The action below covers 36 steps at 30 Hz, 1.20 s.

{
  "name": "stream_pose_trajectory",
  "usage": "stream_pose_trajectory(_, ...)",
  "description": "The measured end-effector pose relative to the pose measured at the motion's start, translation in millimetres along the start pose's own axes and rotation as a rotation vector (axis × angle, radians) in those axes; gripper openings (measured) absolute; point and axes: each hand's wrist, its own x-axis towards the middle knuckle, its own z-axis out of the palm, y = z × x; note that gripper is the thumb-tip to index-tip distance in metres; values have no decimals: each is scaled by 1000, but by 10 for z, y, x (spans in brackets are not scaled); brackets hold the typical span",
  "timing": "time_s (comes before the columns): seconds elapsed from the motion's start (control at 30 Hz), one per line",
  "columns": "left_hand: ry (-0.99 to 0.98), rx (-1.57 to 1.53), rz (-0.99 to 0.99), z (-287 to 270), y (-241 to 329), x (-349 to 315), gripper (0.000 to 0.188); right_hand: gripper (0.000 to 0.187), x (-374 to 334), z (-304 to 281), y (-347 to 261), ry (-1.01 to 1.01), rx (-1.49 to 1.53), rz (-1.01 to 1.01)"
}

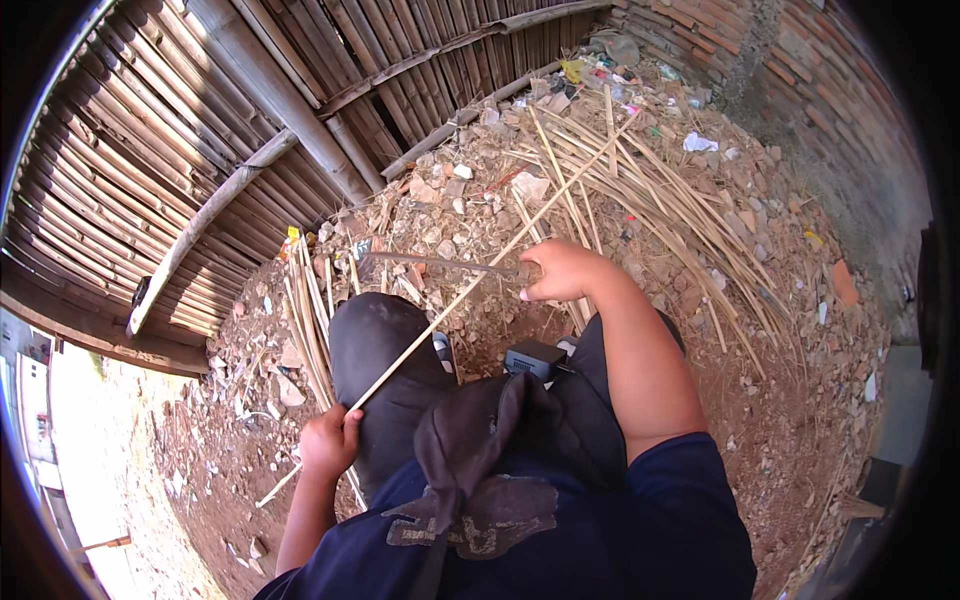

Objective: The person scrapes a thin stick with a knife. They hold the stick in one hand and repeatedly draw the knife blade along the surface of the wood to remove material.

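My left hand, beside my left knee, is closed around a long pale bamboo strip. The strip slants up to the right across my left thigh, and a short end sticks out below my fist. My right hand is out in front, thumb and fingers curled about the near end of a long thin dark blade. That blade reaches leftward and crosses the strip near my fingers. Its handle is hidden, if it has one. A small dark box lies between my legs.
Cut bamboo strips are heaped at the front right, with another bundle beside my left knee. Rubble and litter cover the ground. A bamboo wall stands at left, a brick wall at right.
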Motion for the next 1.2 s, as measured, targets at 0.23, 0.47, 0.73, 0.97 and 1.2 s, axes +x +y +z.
stream_pose_trajectory(0.23,77,4,-22,62,31,-12,40,57,-37,-166,303,286,290,280)
stream_pose_trajectory(0.47,53,-7,-9,25,30,-16,39,54,-52,-18,-46,42,-26,14)
stream_pose_trajectory(0.73,89,-11,2,51,46,-13,39,61,-38,-98,274,230,148,213)
stream_pose_trajectory(0.97,66,25,11,34,39,-12,40,59,-105,-88,-68,-29,-38,104)
stream_pose_trajectory(1.2,57,-17,-8,64,37,-23,40,52,-6,-80,178,37,76,127)
